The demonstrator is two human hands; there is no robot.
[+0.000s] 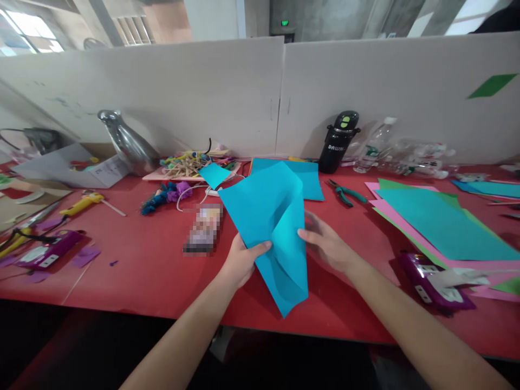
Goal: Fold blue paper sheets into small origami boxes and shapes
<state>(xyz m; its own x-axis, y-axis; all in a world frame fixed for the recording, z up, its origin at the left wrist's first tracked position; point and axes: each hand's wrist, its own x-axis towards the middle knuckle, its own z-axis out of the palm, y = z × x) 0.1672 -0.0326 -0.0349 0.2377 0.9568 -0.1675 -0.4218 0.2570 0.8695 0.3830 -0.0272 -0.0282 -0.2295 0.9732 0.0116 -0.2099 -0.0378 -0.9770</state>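
A sheet of blue paper (260, 211) is held up over the red table, curled into a loose cone with its narrow end toward me. My left hand (244, 257) grips its left edge, thumb on the front face and fingers behind. On the right side, my right hand (325, 241) has its thumb against the paper's edge, and its other fingers are partly hidden behind the sheet. Behind the curled sheet, another blue sheet (311, 179) lies flat on the table.
Pliers (347, 192) lie beyond my right hand, near a black bottle (339, 142). Stacked coloured paper (442, 222) and a purple power strip (433, 284) are at right. To the left are a blurred phone (204, 228), a yellow glue gun (83, 204) and a steel flask (130, 143).
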